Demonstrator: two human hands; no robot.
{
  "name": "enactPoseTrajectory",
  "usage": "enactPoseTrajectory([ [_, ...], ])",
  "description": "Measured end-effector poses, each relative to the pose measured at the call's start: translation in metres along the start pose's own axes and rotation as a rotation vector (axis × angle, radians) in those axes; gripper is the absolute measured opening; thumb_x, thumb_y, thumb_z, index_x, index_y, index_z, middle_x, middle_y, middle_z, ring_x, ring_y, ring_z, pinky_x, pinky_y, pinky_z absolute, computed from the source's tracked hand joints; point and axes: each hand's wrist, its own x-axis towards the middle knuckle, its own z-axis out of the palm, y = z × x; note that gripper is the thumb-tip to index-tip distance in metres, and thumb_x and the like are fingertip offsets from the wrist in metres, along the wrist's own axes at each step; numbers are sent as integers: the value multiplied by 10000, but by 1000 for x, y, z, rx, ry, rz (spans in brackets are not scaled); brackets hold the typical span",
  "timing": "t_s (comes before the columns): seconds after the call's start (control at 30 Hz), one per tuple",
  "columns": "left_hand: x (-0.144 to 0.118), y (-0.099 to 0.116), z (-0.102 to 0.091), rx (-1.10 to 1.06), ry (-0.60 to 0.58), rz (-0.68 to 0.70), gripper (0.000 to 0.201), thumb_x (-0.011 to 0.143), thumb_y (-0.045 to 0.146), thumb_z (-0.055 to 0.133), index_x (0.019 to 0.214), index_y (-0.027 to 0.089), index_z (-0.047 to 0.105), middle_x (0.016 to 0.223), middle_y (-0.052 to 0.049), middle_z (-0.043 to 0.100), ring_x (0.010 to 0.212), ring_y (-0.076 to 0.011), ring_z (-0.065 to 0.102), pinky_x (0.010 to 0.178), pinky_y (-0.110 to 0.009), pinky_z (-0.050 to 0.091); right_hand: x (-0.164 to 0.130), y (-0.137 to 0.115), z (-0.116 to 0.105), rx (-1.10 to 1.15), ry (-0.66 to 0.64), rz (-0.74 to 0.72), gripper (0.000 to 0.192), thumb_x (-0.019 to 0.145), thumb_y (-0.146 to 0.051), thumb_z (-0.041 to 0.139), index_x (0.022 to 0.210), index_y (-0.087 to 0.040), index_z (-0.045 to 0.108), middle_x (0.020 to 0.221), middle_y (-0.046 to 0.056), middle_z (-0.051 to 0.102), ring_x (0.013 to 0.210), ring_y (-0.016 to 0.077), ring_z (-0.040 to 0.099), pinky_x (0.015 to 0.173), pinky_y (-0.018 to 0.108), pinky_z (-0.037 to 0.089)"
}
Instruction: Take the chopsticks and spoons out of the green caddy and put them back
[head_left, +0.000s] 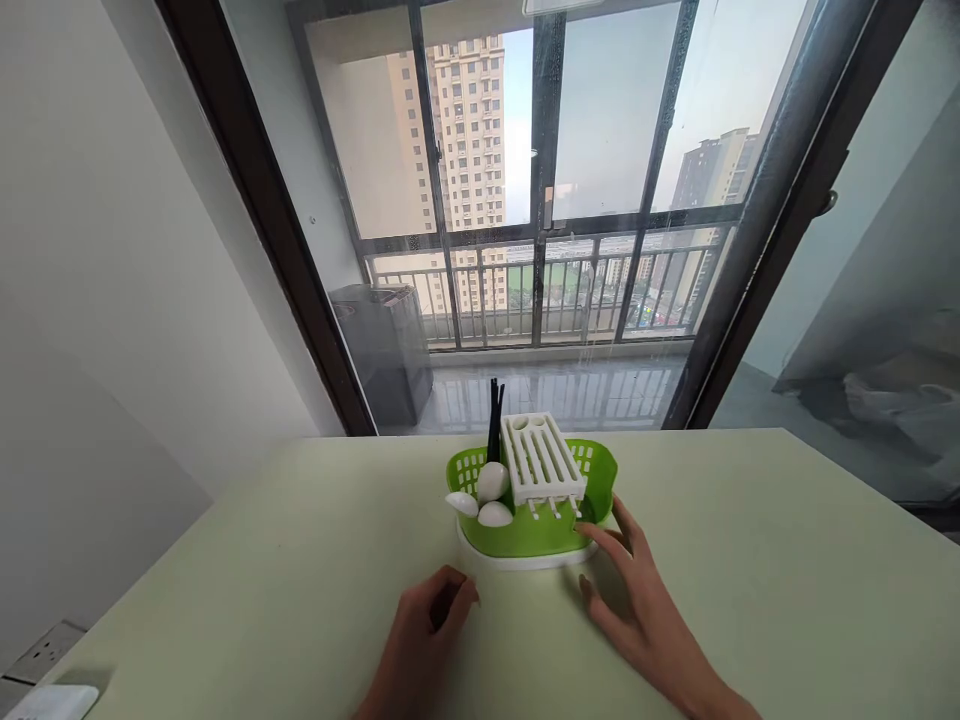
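Observation:
A green plastic cutlery basket (pixel 541 532) on a white base stands on the pale table (pixel 262 580). It holds white spoons (pixel 491 483), black chopsticks (pixel 495 415) and a white slotted insert (pixel 541 458). My right hand (pixel 637 595) rests on the table with spread fingers touching the basket's right front side. My left hand (pixel 427 625) lies on the table just in front of the basket, fingers curled in, holding nothing that shows.
A large glass door (pixel 540 200) to a balcony with a railing stands behind the table. A dark box (pixel 386 345) sits on the balcony. A wall socket (pixel 45 650) and a white object (pixel 52 702) are at the lower left.

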Motion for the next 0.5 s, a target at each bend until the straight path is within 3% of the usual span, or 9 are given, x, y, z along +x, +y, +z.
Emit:
enactPoseTrajectory([
  [0.1, 1, 0, -2, -9, 63, -28, 413, 969, 539, 474, 774, 193, 585, 670, 44, 399, 642, -135, 345, 608, -261, 276, 0, -3, -1, -7, -2, 5, 557, 920, -277, 585, 1457, -369, 470, 1710, 49, 89, 1411, 331, 479, 1100, 525, 485],
  [0.27, 4, -1, -4, -31, 106, -37, 426, 963, 560, 482, 797, 193, 620, 682, 36, 452, 640, -139, 360, 614, -263, 291, 4, 2, -3, 45, 89, 76, 622, 933, -341, 572, 1524, -366, 378, 1681, 56, 213, 1503, 336, 337, 1155, 557, 413],
  [0.43, 5, -1, -5, -46, 110, -27, 438, 955, 580, 488, 804, 195, 633, 685, 30, 487, 629, -139, 378, 597, -255, 294, 6, 21, 2, 222, 198, 304, 732, 920, -448, 580, 1570, -323, 266, 1617, 115, 365, 1259, 315, 596, 1073, 545, 485],
  [0.5, 5, 0, -5, -53, 110, -34, 447, 950, 592, 487, 806, 195, 638, 674, 29, 489, 613, -138, 379, 577, -249, 289, 6, 28, 4, 272, 206, 384, 734, 914, -477, 575, 1562, -307, 274, 1594, 130, 410, 1222, 314, 620, 1055, 541, 495],
])
